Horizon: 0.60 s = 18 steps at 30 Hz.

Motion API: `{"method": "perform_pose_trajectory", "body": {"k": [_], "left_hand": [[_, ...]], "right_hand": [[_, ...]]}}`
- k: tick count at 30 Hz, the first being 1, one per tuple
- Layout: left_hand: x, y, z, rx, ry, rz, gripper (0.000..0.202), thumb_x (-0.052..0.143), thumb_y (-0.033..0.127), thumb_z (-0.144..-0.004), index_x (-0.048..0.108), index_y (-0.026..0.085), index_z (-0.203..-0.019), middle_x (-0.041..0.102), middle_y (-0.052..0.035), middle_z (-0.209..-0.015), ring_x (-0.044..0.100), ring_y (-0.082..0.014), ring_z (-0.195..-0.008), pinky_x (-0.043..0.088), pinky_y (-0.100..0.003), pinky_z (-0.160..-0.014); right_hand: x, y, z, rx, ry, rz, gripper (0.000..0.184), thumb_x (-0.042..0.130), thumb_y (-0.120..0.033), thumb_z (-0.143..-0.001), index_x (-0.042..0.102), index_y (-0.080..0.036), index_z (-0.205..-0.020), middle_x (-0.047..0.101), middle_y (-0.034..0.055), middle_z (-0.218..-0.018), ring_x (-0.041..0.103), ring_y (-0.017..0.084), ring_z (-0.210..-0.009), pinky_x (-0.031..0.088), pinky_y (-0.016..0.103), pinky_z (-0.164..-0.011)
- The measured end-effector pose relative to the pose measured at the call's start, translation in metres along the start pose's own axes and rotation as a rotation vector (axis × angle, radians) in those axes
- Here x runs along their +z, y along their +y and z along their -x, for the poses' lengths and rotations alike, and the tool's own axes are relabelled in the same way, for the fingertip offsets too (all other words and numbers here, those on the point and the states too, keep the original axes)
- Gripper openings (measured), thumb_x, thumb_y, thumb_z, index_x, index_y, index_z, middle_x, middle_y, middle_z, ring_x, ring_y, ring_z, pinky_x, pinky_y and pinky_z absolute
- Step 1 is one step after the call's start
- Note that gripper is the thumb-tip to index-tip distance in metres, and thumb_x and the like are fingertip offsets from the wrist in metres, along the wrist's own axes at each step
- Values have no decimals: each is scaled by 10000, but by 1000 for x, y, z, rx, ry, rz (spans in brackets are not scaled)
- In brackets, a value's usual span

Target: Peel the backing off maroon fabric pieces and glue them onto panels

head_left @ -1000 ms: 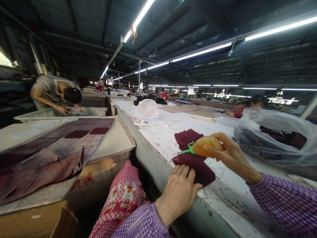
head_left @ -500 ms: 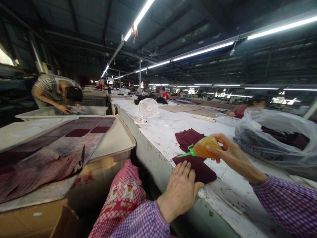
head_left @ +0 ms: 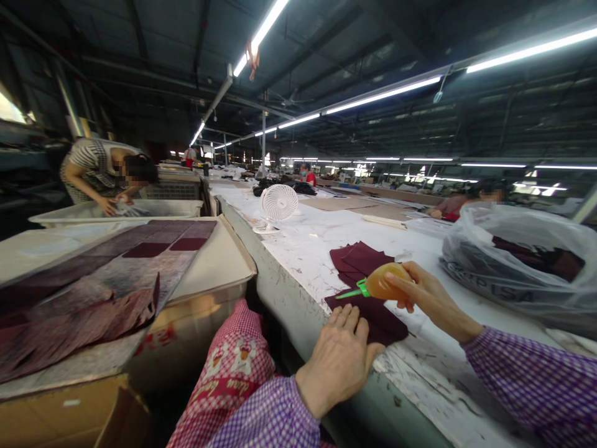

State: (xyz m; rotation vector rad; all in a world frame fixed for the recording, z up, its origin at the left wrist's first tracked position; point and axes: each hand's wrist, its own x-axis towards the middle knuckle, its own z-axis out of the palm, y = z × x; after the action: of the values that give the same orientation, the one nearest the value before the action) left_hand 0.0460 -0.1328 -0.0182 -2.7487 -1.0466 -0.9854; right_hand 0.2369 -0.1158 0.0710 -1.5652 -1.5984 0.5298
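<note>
- Right hand (head_left: pixel 422 292): grip wrapped round the orange squeeze bottle (head_left: pixel 385 281), nozzle pointing to nine o'clock.
- Maroon fabric piece (head_left: pixel 385 320) lies on the bench (head_left: pixel 317 261), at the bottle's six o'clock.
- Left hand (head_left: pixel 338 358): grip spread flat on the fabric's near edge.

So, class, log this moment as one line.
left hand: fingers on maroon cloth | right hand: holds orange bottle, green nozzle above cloth | white table

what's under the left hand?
Left hand rests flat on a maroon fabric piece at the table edge; right hand holds an orange bottle above it. Anything beneath the palm is covered.
</note>
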Motion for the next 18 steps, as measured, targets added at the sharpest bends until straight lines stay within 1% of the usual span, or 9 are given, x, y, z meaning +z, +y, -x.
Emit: {"method": "perform_pose_trajectory", "body": {"k": [4, 6, 8, 10, 12, 13, 15, 18], "left_hand": [[-2, 1, 0, -1, 2, -2, 430, 363, 405, -932, 538, 84, -1158, 522, -167, -1301, 466, -259, -1230, 347, -399, -1066], [-3, 1, -1, 0, 2, 1, 429, 363, 404, -932, 540, 84, -1155, 526, -168, -1296, 471, -260, -1225, 347, -403, -1065], [-3, 1, -1, -2, 0, 5, 435, 363, 409, -931, 541, 82, -1155, 529, -171, -1293, 477, -263, -1220, 352, -410, -1061], [-3, 2, -1, -7, -1, 8, 440, 368, 415, -928, 541, 80, -1154, 526, -173, -1296, 479, -266, -1218, 357, -416, -1056], [-4, 3, -1, -11, -2, 8, 429, 373, 405, -927, 542, 80, -1150, 526, -173, -1296, 482, -265, -1215, 363, -418, -1052], [-4, 3, -1, -10, -5, 8, 421, 375, 397, -927, 543, 80, -1148, 529, -172, -1294, 483, -264, -1214, 364, -418, -1052], [-5, 3, -1, -12, -13, 9, 414, 377, 390, -927, 545, 80, -1146, 533, -170, -1290, 481, -262, -1216, 362, -413, -1054], [-7, 3, -2, -15, -24, 8, 424, 383, 403, -923, 548, 81, -1144, 531, -172, -1291, 475, -268, -1220, 356, -411, -1058]], "right_hand": [[2, -3, 3, -16, 26, -4, 450, 582, -592, -749, 525, -176, -912, 608, 5, -580, 551, 143, -457, 418, 245, -398], [3, -3, 3, -52, 18, -5, 436, 590, -583, -748, 520, -183, -907, 586, -13, -554, 555, 144, -457, 412, 237, -389], [2, -3, 2, -99, 19, 11, 427, 601, -573, -745, 515, -188, -908, 585, -18, -569, 558, 145, -459, 416, 238, -385], [0, -2, 0, -126, 62, 42, 427, 615, -568, -736, 510, -192, -908, 590, -14, -591, 557, 148, -454, 425, 250, -385], [-2, -2, 0, -123, 112, 50, 428, 621, -568, -730, 505, -194, -901, 580, -15, -575, 550, 152, -441, 426, 259, -382], [-3, -2, 0, -119, 114, 39, 425, 619, -567, -734, 502, -194, -902, 573, -17, -566, 549, 153, -441, 426, 260, -382], [-2, -3, 1, -124, 69, 11, 420, 613, -561, -742, 498, -196, -914, 575, -15, -591, 552, 150, -456, 428, 255, -386], [3, -4, 4, -163, 16, 30, 420, 616, -552, -744, 491, -199, -936, 584, -5, -689, 562, 143, -495, 442, 250, -393]]}}
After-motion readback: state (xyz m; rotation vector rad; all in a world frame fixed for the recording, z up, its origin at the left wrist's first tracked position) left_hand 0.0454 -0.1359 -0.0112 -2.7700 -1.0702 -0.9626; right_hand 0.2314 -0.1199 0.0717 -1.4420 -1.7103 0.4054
